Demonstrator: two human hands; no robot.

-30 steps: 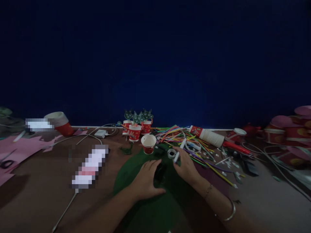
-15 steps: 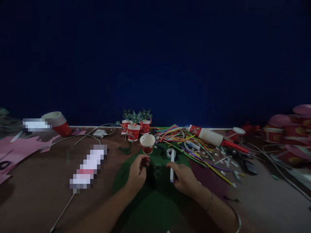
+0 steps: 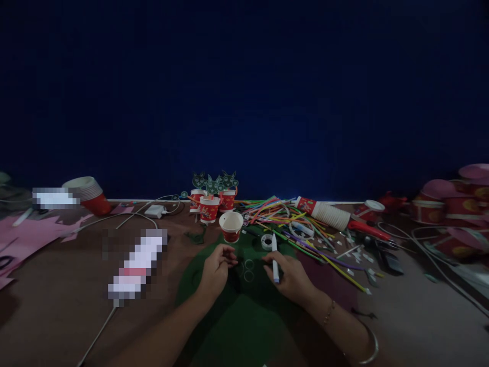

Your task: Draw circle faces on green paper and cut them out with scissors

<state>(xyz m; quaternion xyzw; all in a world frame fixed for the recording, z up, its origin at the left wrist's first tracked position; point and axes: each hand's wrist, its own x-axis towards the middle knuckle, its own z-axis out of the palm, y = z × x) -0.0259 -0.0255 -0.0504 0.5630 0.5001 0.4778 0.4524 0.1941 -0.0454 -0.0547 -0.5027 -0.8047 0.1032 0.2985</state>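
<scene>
A dark green sheet (image 3: 233,326) lies on the brown table in front of me. My right hand (image 3: 292,278) is closed round a white marker (image 3: 274,257), tip down on the sheet. My left hand (image 3: 216,270) rests on the sheet with its fingertips pinched together; what they hold is too dark to make out. Between the hands, pale drawn circles (image 3: 248,270) show on the green. A red paper cup (image 3: 231,226) with a white inside stands just beyond the sheet, and a tape roll (image 3: 267,241) lies beside it.
Several coloured straws (image 3: 282,214) are heaped at the back right, with a lying stack of cups (image 3: 324,213) and red-handled scissors (image 3: 369,232). Decorated red cups (image 3: 210,204) stand at the back centre. Pink paper (image 3: 26,234), cables (image 3: 133,216) and another cup stack (image 3: 89,193) lie left.
My left hand lifted from lying flat on the sheet and curled into a pinch. My right hand drew the marker back toward me onto the green sheet, uncovering the drawn circles.
</scene>
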